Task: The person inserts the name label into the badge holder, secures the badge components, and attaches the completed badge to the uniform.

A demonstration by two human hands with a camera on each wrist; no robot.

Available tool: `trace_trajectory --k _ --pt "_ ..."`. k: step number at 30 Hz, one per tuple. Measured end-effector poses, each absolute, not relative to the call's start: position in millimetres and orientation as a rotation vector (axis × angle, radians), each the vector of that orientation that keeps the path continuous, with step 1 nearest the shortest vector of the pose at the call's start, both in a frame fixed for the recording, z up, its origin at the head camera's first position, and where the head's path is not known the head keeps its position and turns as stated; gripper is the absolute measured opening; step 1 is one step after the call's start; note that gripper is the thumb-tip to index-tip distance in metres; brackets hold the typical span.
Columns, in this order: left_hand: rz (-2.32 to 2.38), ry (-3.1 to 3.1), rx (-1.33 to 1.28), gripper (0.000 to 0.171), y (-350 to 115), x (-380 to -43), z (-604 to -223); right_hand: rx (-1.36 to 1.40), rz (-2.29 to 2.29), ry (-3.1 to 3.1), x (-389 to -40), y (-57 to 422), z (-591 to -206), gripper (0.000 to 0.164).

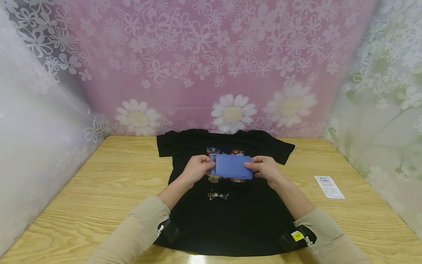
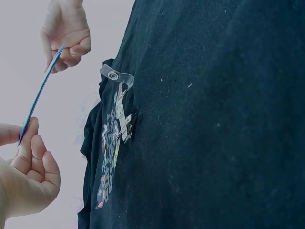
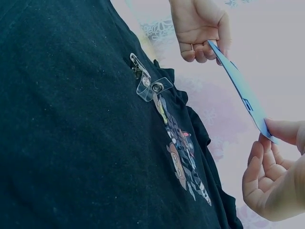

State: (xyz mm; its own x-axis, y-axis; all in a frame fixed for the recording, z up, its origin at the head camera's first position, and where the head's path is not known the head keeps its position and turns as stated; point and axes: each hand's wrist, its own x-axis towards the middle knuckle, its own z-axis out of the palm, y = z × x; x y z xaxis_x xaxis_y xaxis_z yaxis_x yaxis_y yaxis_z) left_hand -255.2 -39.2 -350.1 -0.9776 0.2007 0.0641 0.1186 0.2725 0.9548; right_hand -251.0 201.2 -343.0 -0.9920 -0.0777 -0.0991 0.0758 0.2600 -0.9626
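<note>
A flat blue card holder (image 1: 230,166) is held up lengthwise between both hands, above a black T-shirt (image 1: 230,223). My left hand (image 1: 196,169) pinches its left end, beside a cut-out slot, between thumb and fingers. At the other end my right hand (image 1: 265,169) pinches it the same way. Both wrist views show the holder edge-on, thin and tilted, raised off the shirt. Below it on the shirt lies a metal badge clip (image 1: 217,195) with a safety pin and a clear strap with a snap (image 3: 157,87). The holder partly covers the shirt's cartoon print (image 1: 213,179).
A white card printed "ID/IC CARD" (image 1: 329,187) lies on the wooden table (image 1: 128,176), right of the shirt. Flowered curtains (image 1: 204,66) enclose the back and both sides of the table.
</note>
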Motion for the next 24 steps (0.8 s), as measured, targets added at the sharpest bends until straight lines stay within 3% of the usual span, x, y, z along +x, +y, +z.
trace_trajectory --k 24 --pt "1.842 2.427 0.329 0.016 -39.9 -254.7 -349.8 0.012 -1.856 2.355 -249.5 204.3 -341.0 0.016"
